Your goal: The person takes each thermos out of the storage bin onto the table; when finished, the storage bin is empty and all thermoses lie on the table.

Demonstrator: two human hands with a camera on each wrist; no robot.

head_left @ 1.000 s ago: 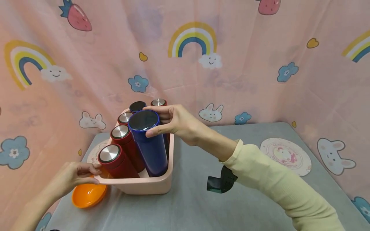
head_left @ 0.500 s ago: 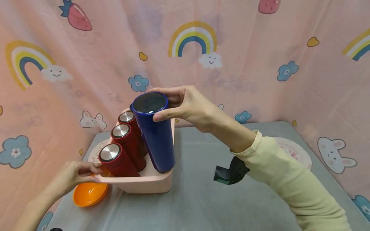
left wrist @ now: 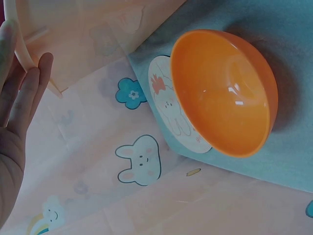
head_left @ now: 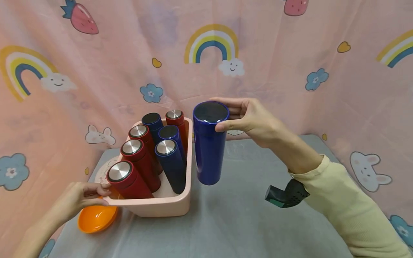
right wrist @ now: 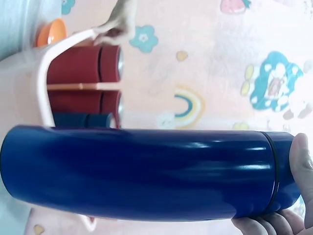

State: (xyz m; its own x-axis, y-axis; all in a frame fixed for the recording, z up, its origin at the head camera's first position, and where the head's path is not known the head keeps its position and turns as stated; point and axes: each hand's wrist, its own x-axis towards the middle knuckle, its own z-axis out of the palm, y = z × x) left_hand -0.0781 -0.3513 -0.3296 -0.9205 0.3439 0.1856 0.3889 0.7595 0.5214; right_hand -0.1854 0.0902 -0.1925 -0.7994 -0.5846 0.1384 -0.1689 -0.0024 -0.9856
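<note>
My right hand (head_left: pixel 250 120) grips a glossy blue thermos (head_left: pixel 209 154) around its black-topped lid. The thermos is upright, just right of the pink bin (head_left: pixel 155 209), and looks raised off the table. In the right wrist view its blue body (right wrist: pixel 146 171) spans the frame, with fingers and thumb at the lid. My left hand (head_left: pixel 80 197) pinches the bin's near left corner, also visible in the left wrist view by the pale rim (left wrist: pixel 22 51). Inside the bin stand several red thermoses (head_left: pixel 129 181) with steel lids, plus three blue ones, including a steel-lidded one (head_left: pixel 172 166).
An orange bowl (head_left: pixel 96 218) sits beside the bin's near left corner. A round printed mat (left wrist: pixel 171 103) lies partly behind it. The grey table (head_left: pixel 232 222) extends to the right, where a black device (head_left: pixel 287 195) hangs at the right wrist. A pink patterned curtain (head_left: pixel 264 86) surrounds the table.
My right hand has lifted the blue thermos out of the bin and carried it right, past the rim. The blue thermoses behind it have come into view. My left hand stays at the corner.
</note>
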